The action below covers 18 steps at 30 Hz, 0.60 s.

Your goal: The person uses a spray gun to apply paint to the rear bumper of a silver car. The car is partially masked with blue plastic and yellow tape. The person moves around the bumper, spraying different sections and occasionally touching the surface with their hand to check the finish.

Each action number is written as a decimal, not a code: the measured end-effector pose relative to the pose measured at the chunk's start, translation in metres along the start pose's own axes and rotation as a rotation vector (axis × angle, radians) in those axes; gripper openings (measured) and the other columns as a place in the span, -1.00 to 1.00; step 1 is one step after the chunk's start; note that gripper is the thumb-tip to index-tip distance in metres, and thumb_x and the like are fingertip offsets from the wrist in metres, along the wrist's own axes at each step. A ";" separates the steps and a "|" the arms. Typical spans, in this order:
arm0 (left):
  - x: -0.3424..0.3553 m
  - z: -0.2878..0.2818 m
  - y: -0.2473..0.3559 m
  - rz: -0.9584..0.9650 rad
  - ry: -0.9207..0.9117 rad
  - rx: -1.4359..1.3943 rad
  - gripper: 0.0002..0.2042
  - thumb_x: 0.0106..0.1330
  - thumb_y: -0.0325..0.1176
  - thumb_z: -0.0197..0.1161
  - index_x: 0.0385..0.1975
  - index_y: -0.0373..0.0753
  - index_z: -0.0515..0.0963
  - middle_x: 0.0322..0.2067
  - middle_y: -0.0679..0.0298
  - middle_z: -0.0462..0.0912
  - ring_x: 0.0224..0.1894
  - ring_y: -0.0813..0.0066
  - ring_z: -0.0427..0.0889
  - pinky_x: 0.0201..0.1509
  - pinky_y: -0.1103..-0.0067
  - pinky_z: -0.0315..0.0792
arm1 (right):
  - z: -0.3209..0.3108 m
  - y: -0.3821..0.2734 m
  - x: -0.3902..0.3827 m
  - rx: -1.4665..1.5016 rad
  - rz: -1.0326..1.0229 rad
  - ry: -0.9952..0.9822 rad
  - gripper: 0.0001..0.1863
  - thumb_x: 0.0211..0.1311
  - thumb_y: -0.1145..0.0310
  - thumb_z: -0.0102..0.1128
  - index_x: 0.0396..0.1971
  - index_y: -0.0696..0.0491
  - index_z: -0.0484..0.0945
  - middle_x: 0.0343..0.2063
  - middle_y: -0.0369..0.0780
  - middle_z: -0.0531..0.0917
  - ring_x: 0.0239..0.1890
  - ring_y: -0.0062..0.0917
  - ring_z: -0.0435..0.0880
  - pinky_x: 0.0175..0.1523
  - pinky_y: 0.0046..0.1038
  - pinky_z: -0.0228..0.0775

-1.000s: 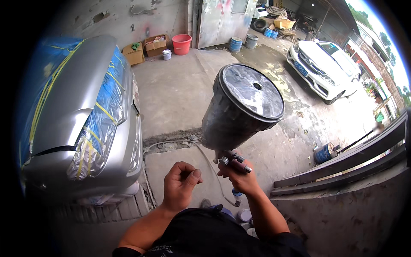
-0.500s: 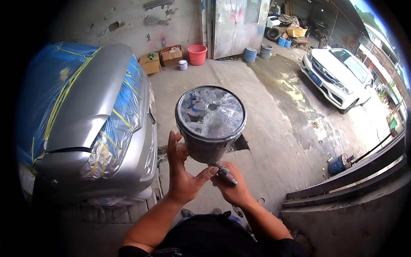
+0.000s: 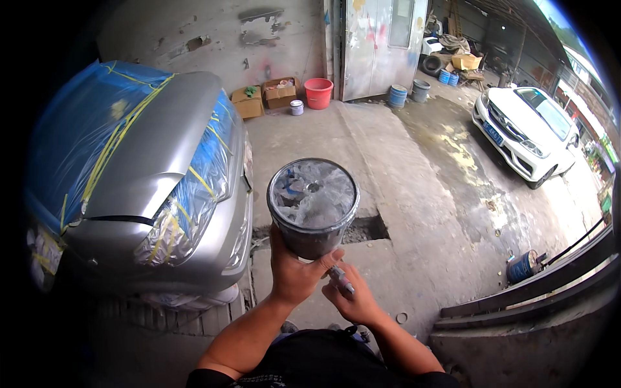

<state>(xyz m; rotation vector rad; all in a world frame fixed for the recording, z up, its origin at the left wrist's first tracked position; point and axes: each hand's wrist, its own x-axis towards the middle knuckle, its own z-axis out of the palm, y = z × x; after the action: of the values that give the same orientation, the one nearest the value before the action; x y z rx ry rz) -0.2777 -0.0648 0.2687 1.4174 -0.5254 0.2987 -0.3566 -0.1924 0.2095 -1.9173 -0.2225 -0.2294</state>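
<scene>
1 spray gun (image 3: 341,280) is held upright above the concrete floor (image 3: 420,271), near the middle of its near edge, with a big dark cup (image 3: 310,242) mounted on top. The cup's round lid (image 3: 323,197) faces up, smeared grey and white, with a small hole at its centre. The left hand (image 3: 292,275) is curved wide around the cup's lower left side, its thumb lying across the base beside the gun. The right hand (image 3: 352,299) is closed on the gun below the cup; its finger on the trigger side is hidden, so I cannot tell how it lies.

Just beyond the cup, to its right, a rectangular pit (image 3: 370,229) is cut into the floor. Along the floor's left edge stands a silver car (image 3: 152,158), covered partly with blue film (image 3: 84,132) and yellow tape (image 3: 119,152). By the far edge sit 2 cardboard boxes (image 3: 248,107), a small white can (image 3: 297,108) and a red bucket (image 3: 318,97). A white car (image 3: 527,132) stands toward the far right corner, and a blue can (image 3: 519,269) is by the right edge, near dark rails (image 3: 517,289).
</scene>
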 end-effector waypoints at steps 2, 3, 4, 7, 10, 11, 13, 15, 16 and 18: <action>0.002 -0.003 -0.001 0.016 -0.013 0.035 -0.31 -0.05 -0.34 0.52 0.02 -0.36 0.23 -0.08 0.13 0.43 -0.08 0.38 0.50 0.01 0.51 0.40 | -0.003 0.011 -0.008 -0.060 0.047 -0.076 -0.40 0.12 0.40 0.20 0.18 0.13 0.22 -0.05 -0.02 0.46 -0.01 -0.15 0.49 0.06 -0.29 0.33; 0.004 -0.005 0.000 0.026 -0.021 0.052 -0.31 -0.05 -0.33 0.53 0.02 -0.36 0.23 -0.07 0.13 0.43 -0.08 0.38 0.50 0.01 0.52 0.40 | -0.005 0.015 -0.012 -0.092 0.070 -0.113 -0.35 0.12 0.40 0.19 0.22 0.14 0.18 -0.03 -0.02 0.45 0.00 -0.17 0.49 0.06 -0.30 0.34; 0.006 -0.006 0.001 0.015 -0.028 0.043 -0.31 -0.05 -0.33 0.52 0.03 -0.36 0.23 -0.07 0.13 0.43 -0.07 0.38 0.50 0.02 0.51 0.39 | -0.006 0.017 -0.014 -0.035 0.116 -0.164 -0.34 0.13 0.43 0.16 0.25 0.14 0.14 -0.04 -0.02 0.46 -0.03 -0.20 0.52 0.03 -0.32 0.37; 0.009 -0.009 0.003 -0.013 -0.047 0.028 -0.30 -0.04 -0.32 0.52 0.04 -0.36 0.21 -0.05 0.11 0.42 -0.03 0.38 0.48 0.05 0.50 0.37 | -0.003 0.022 -0.018 0.120 0.221 -0.250 -0.30 0.14 0.51 0.07 0.30 0.13 0.05 -0.07 -0.01 0.48 -0.15 -0.30 0.59 -0.07 -0.37 0.43; 0.011 -0.010 0.003 -0.001 -0.077 0.039 -0.29 -0.02 -0.30 0.50 0.07 -0.37 0.19 -0.03 0.10 0.41 -0.01 0.36 0.47 0.08 0.49 0.36 | 0.006 0.020 -0.021 0.184 0.217 -0.177 -0.31 0.14 0.56 -0.03 0.32 0.11 0.03 -0.15 -0.03 0.52 -0.32 -0.37 0.63 -0.17 -0.40 0.46; 0.012 -0.011 0.002 0.011 -0.091 0.052 -0.28 -0.01 -0.30 0.50 0.08 -0.37 0.19 -0.03 0.10 0.41 0.00 0.36 0.47 0.09 0.49 0.35 | 0.008 0.022 -0.021 0.169 0.189 -0.148 -0.31 0.13 0.57 -0.05 0.32 0.10 0.03 -0.20 -0.04 0.53 -0.37 -0.38 0.63 -0.20 -0.40 0.47; 0.012 -0.012 0.002 0.003 -0.112 0.047 -0.28 0.00 -0.28 0.49 0.09 -0.37 0.18 -0.03 0.09 0.41 0.00 0.34 0.46 0.10 0.47 0.34 | 0.010 0.023 -0.020 0.169 0.179 -0.113 -0.31 0.13 0.58 -0.07 0.32 0.08 0.03 -0.25 -0.07 0.54 -0.43 -0.39 0.63 -0.23 -0.40 0.47; 0.012 -0.013 0.003 -0.044 -0.121 0.010 -0.27 0.02 -0.25 0.48 0.10 -0.37 0.18 -0.04 0.08 0.41 0.00 0.32 0.46 0.10 0.45 0.33 | 0.011 0.024 -0.019 0.199 0.218 -0.105 -0.31 0.13 0.57 -0.05 0.32 0.06 0.04 -0.27 -0.08 0.54 -0.45 -0.40 0.62 -0.25 -0.40 0.47; 0.013 -0.017 0.002 -0.004 -0.136 0.118 -0.28 0.02 -0.24 0.47 0.10 -0.37 0.19 -0.05 0.08 0.41 -0.02 0.29 0.46 0.08 0.44 0.34 | 0.011 0.020 -0.016 0.204 0.257 -0.109 -0.31 0.13 0.56 -0.05 0.32 0.06 0.05 -0.28 -0.08 0.53 -0.46 -0.40 0.62 -0.26 -0.39 0.47; 0.016 -0.023 0.000 0.076 -0.165 0.329 -0.29 0.02 -0.23 0.47 0.09 -0.36 0.21 -0.08 0.07 0.41 -0.06 0.24 0.46 0.04 0.42 0.35 | 0.008 0.008 -0.010 0.207 0.336 -0.115 -0.32 0.13 0.56 -0.04 0.31 0.06 0.06 -0.30 -0.08 0.53 -0.47 -0.40 0.61 -0.28 -0.38 0.47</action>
<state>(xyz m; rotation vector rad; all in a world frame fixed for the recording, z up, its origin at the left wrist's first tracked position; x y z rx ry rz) -0.2605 -0.0436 0.2750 1.7530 -0.6890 0.3424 -0.3637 -0.1883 0.1973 -1.7309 0.0022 0.1244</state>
